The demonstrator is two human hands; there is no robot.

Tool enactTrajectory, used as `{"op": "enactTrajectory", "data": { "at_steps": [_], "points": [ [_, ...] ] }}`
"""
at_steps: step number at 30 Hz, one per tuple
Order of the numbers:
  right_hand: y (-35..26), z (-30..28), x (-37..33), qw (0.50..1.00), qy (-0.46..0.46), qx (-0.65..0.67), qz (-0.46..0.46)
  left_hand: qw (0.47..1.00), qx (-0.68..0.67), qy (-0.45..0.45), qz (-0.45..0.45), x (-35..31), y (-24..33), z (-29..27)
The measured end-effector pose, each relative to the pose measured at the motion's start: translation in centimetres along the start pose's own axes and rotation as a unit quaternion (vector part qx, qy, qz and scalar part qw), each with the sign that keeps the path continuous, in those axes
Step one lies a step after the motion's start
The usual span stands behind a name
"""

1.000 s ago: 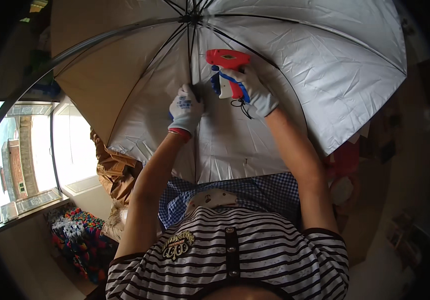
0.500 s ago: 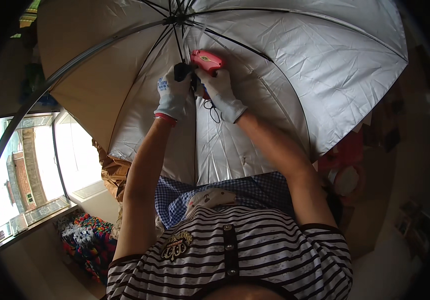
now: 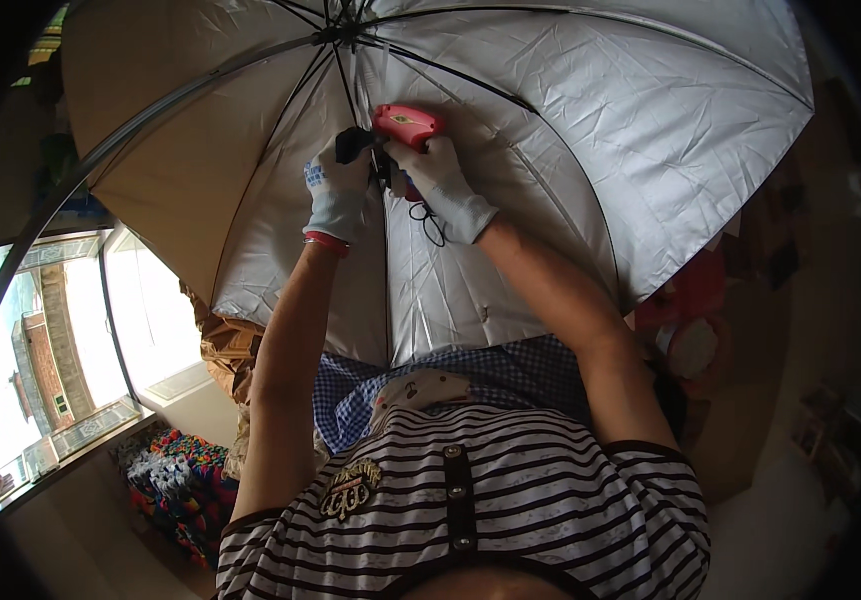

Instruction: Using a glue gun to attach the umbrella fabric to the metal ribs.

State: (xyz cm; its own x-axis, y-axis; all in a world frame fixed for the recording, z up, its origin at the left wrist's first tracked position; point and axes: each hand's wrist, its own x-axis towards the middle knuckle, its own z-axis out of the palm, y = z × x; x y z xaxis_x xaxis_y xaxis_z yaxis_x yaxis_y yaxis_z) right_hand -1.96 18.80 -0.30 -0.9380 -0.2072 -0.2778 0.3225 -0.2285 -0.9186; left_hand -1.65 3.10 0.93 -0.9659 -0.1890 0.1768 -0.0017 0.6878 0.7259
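My right hand (image 3: 440, 178), in a white glove, is clamped around the grip of a red tag gun (image 3: 408, 124), its body jutting above my knuckles against the silver inside of an open umbrella (image 3: 510, 250). My gloved left hand (image 3: 338, 192) is just to the gun's left; whether it grips anything, I cannot tell. A cord loop (image 3: 432, 230) hangs below the gun.

Silver-lined fabric umbrella (image 3: 680, 140): top was cut off.
Red plastic gun-shaped tool (image 3: 408, 123): grip was largely hidden behind white-gloved right hand (image 3: 438, 174).
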Motion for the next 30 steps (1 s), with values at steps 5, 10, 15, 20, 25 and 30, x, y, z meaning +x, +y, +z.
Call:
{"op": "enactTrajectory", "data": {
  "at_steps": [5, 10, 15, 20, 25, 30],
  "points": [
    [2.3, -2.3, 2.2, 0.993, -0.048, 0.094, -0.051, 0.999, -0.027, 0.001, -0.023, 0.0, 0.0, 0.8],
    [4.3, -3.6, 4.4, 0.962, -0.218, 0.136, -0.096, 0.996, -0.066, 0.013, -0.058, 0.2, 0.3, 0.5],
    [4.1, -3.8, 4.2, 0.968, -0.205, 0.050, -0.136, 0.998, 0.011, 0.026, -0.051, 0.4, 0.2, 0.0],
    [0.8, -5.3, 3.6, 0.826, -0.186, -0.394, -0.357, 0.996, -0.038, -0.003, -0.084, 0.7, 0.0, 0.2],
    [-0.2, -4.4, 3.4, 0.952, -0.207, -0.158, -0.158, 0.997, -0.037, -0.018, -0.071, 0.6, 0.2, 0.1],
    [0.7, -3.7, 3.6, 0.929, -0.151, -0.208, -0.266, 0.996, -0.054, -0.032, -0.056, 0.4, 0.5, -0.1]
  ]
}}
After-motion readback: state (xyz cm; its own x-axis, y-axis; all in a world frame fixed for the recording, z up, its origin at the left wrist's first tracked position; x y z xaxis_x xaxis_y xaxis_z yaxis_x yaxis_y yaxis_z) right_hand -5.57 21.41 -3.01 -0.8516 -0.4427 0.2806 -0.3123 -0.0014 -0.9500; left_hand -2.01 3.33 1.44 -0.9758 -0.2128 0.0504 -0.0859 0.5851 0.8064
